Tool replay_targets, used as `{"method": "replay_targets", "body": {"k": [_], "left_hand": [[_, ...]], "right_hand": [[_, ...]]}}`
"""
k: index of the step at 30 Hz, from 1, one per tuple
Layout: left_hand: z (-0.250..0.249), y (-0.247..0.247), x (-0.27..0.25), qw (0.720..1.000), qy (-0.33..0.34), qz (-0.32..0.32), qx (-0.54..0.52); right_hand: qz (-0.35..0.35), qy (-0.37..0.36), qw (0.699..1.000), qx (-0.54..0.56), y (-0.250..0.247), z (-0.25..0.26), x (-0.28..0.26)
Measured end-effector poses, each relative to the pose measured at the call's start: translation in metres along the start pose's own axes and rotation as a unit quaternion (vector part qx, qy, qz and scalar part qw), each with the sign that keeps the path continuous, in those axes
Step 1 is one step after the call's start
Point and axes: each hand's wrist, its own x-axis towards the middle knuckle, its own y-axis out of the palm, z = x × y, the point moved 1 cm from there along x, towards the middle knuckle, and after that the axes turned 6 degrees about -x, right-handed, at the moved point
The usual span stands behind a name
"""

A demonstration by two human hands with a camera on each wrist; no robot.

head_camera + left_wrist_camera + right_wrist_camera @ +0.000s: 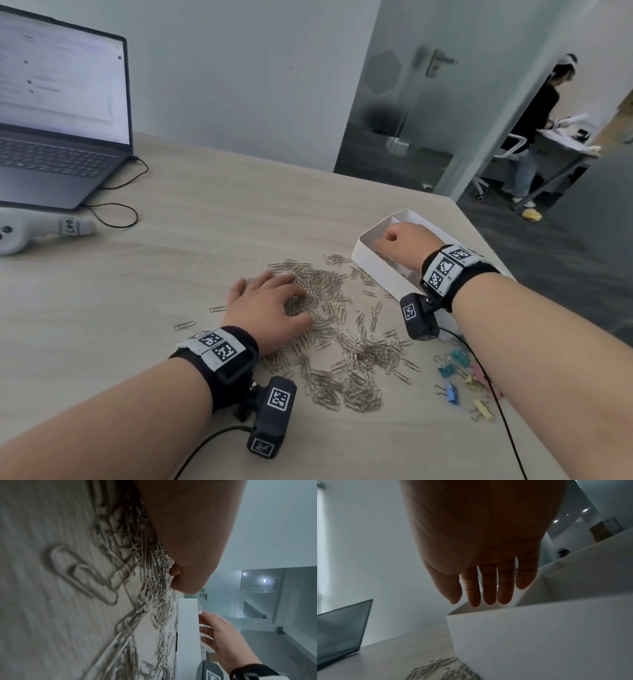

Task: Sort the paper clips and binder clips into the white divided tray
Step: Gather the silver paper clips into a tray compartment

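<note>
A big heap of silver paper clips (342, 349) is spread over the middle of the wooden table. My left hand (301, 308) lies on the heap's far left part, fingers and thumb curled into the clips; the left wrist view shows the palm (185, 534) over them. The white divided tray (376, 274) stands at the right, near the table corner. Above its near compartment my right hand (382, 245) hovers, fingers (488, 588) straight and pointing down, holding nothing. A few paper clips (388, 258) lie inside. Coloured binder clips (459, 377) sit at the front right.
An open laptop (51, 120) stands at the back left with its cable (120, 212) looping on the table. A white controller (34, 229) lies in front of it. The table edge runs close behind the tray. A person (534, 130) stands in the room beyond.
</note>
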Motion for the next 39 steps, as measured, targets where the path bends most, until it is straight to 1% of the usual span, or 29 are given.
{"method": "replay_targets", "body": {"k": [3, 5, 7, 9, 11, 15, 20, 25, 27, 28, 30, 32, 33, 34, 36, 39], "left_hand": [[0.000, 0.000, 0.000, 1.000, 0.001, -0.001, -0.003], [0.001, 0.000, 0.000, 1.000, 0.001, -0.001, -0.006], [0.001, 0.000, 0.000, 1.000, 0.001, 0.000, -0.006], [0.001, 0.000, 0.000, 1.000, 0.001, 0.000, -0.008], [0.001, 0.000, 0.000, 1.000, 0.000, 0.000, -0.012], [0.001, 0.000, 0.001, 1.000, 0.001, -0.002, -0.014], [0.001, 0.000, 0.001, 1.000, 0.001, -0.005, -0.014], [0.002, 0.001, 0.001, 1.000, 0.002, -0.007, -0.017], [0.002, 0.001, 0.001, 1.000, 0.001, -0.007, -0.019], [0.002, 0.001, 0.001, 1.000, 0.001, -0.007, -0.019], [0.002, 0.001, 0.001, 1.000, 0.001, -0.008, -0.020], [0.002, 0.001, 0.001, 1.000, 0.002, -0.009, -0.020], [0.002, 0.001, 0.001, 1.000, 0.003, -0.009, -0.020], [0.002, 0.001, 0.001, 1.000, 0.003, -0.009, -0.021], [0.002, 0.001, 0.001, 1.000, 0.002, -0.010, -0.024], [0.003, 0.002, 0.001, 1.000, 0.006, -0.012, -0.027]], "right_hand": [[0.046, -0.019, 0.997, -0.051, -0.001, -0.003, -0.013], [0.086, -0.040, 0.989, -0.111, 0.002, -0.008, -0.021], [0.103, -0.061, 0.979, -0.165, 0.004, -0.011, -0.028], [0.095, -0.076, 0.975, -0.188, 0.002, -0.012, -0.031], [0.085, -0.078, 0.975, -0.192, -0.003, -0.013, -0.028], [0.065, -0.053, 0.979, -0.186, -0.008, -0.019, -0.021], [0.061, -0.010, 0.983, -0.171, 0.004, -0.028, -0.014], [0.050, 0.002, 0.980, -0.195, 0.011, -0.021, -0.014], [0.043, 0.008, 0.982, -0.182, 0.012, -0.020, -0.014], [0.035, 0.013, 0.985, -0.166, 0.011, -0.020, -0.015], [-0.021, 0.020, 0.995, -0.098, 0.007, -0.018, -0.018], [-0.077, 0.035, 0.996, 0.041, 0.001, -0.015, -0.024], [-0.086, 0.049, 0.987, 0.123, 0.000, -0.011, -0.030], [-0.084, 0.065, 0.973, 0.206, 0.000, -0.007, -0.037], [-0.060, 0.103, 0.929, 0.350, 0.005, 0.005, -0.058], [-0.056, 0.139, 0.870, 0.470, 0.020, 0.021, -0.098]]}}
